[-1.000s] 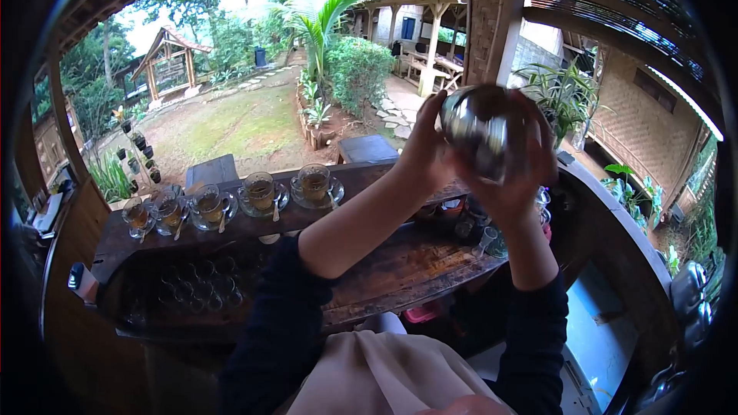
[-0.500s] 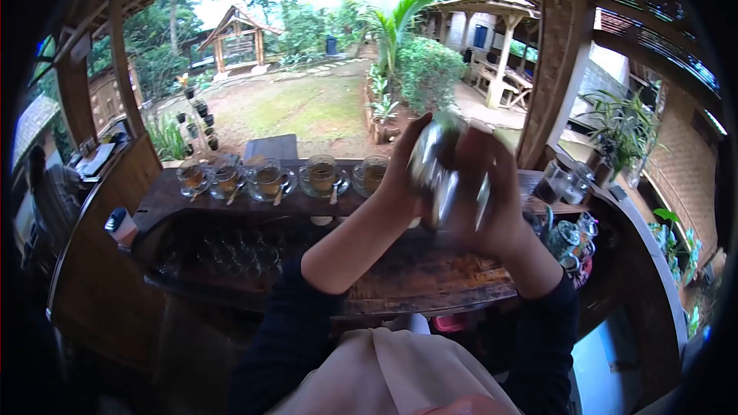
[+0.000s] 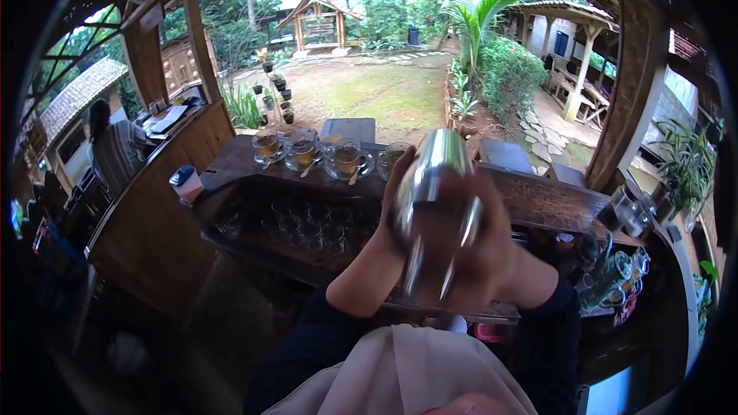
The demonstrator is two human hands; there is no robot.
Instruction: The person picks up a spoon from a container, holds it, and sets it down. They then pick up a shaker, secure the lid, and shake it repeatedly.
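Observation:
A shiny metal cocktail shaker (image 3: 444,152) is raised in front of my chest, tilted and smeared by motion. My left hand (image 3: 388,223) wraps its left side, with the fingers partly hidden behind the metal. On the other side my right hand (image 3: 493,250) is closed round the shaker, blurred. Just beyond, on the raised wooden counter ledge, stand several glass cups (image 3: 346,157) of amber-brown drink on glass saucers with spoons. The cup (image 3: 394,155) nearest my left hand is partly covered by it.
Several clear glasses (image 3: 304,227) stand on the lower shelf. Jars (image 3: 634,211) and glassware (image 3: 615,273) are at the right. A dark-lidded container (image 3: 186,183) sits at the counter's left end. Further left, a person (image 3: 115,146) is beside a side counter.
The shaker and both hands have come lower and are still in fast motion. My view has turned left, so the counter and cups appear further right.

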